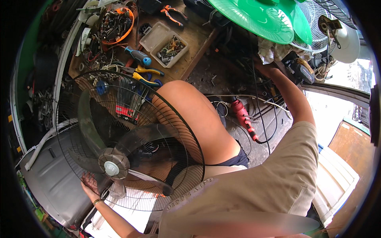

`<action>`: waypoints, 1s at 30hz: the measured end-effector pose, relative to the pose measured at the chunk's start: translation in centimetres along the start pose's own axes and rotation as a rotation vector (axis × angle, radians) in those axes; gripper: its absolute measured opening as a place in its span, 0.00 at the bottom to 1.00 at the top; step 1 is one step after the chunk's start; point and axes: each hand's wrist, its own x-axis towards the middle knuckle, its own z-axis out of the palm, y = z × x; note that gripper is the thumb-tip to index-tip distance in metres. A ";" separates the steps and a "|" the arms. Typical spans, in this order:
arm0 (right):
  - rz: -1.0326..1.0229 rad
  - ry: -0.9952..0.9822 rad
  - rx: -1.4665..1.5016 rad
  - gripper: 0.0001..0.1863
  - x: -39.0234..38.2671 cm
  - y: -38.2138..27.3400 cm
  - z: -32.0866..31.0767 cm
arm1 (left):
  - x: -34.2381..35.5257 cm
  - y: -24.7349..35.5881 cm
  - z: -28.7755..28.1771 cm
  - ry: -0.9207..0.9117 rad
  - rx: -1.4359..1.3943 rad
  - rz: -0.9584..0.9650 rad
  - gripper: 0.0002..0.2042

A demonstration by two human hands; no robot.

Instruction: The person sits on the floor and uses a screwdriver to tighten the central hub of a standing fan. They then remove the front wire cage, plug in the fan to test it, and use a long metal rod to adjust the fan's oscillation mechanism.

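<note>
A fan (114,168) with dark see-through blades and a pale hub cap leans over my bare leg, inside its round black wire guard (202,158). My left hand (91,185) is at the guard's lower left rim, a watch on the wrist. Its fingers look stretched out behind the wires, partly covered by them. My right arm reaches far forward to the right. At its end my right hand (265,67) is in shadow beside a crumpled pale cloth (266,49); its fingers are hidden, so whether it holds anything does not show.
On the wooden bench (200,45) are a clear parts box (171,51), a blue screwdriver (138,55), yellow-handled pliers (147,77), orange-handled pliers (173,16) and an orange bowl (119,27) of scraps. A red corded tool (243,117) lies on the floor. Green fan blades (258,18) stand far right.
</note>
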 end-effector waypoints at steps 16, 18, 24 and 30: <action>-0.014 -0.073 0.679 0.17 -10.9 -3.9 -9.3 | -0.4 0.0 0.2 -0.036 0.008 0.010 0.28; 0.074 -0.129 1.131 0.15 -13.8 -1.8 -11.8 | -0.3 -0.1 -0.3 -0.046 -0.025 0.004 0.28; 0.343 0.244 1.360 0.15 -20.3 5.8 -12.4 | 0.5 -0.4 -1.0 -0.101 -0.072 0.027 0.27; 0.463 0.582 1.458 0.20 -23.7 11.1 -4.2 | 0.5 -0.3 -0.5 -0.033 -0.101 0.019 0.27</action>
